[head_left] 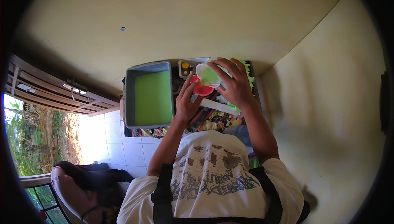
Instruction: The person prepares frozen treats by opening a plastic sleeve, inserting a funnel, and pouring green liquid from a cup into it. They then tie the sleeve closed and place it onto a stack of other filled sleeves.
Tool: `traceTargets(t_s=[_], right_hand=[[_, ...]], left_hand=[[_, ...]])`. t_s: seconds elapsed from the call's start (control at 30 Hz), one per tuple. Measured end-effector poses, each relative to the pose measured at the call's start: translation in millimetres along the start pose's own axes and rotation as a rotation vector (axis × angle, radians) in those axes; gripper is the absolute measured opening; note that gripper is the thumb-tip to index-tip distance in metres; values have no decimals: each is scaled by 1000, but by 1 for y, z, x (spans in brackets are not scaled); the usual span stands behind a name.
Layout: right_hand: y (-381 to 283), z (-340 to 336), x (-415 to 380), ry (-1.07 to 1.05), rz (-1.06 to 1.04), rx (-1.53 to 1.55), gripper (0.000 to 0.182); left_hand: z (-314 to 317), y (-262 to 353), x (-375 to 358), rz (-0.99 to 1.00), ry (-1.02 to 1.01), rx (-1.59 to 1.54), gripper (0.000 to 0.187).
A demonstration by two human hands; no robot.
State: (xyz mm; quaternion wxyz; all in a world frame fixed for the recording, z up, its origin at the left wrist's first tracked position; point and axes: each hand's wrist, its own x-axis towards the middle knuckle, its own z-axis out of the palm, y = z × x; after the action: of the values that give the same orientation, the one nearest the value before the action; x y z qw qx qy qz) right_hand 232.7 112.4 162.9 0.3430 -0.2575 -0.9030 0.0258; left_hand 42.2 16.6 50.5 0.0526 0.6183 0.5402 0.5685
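My right hand [234, 83] is closed round a white cup [208, 75] with light green liquid inside, tilted over a red funnel or bowl [202, 88]. The fingers of my left hand [186, 100] rest at the left edge of the red piece and seem to hold it. What lies beneath the red piece is hidden. Left of my hands, a grey rectangular tub [128, 97] holds a wide layer of green liquid. A long white object [220, 107] lies just below the cup, on the patterned cloth [213, 121].
A small tray [182, 63] with a yellow-orange capped container [185, 65] is behind the cup. Green pieces [248, 70] line the table's right side. A wall stands close behind. At the lower left, another person [78, 187] is partly visible near a window.
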Motion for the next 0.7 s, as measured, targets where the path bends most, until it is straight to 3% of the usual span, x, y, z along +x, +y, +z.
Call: traceTargets(t_s=[0.7], right_hand=[[-7,11,23,-4,-61,-45,90]], left_hand=[[-13,-28,5,-46,27,-45,69]])
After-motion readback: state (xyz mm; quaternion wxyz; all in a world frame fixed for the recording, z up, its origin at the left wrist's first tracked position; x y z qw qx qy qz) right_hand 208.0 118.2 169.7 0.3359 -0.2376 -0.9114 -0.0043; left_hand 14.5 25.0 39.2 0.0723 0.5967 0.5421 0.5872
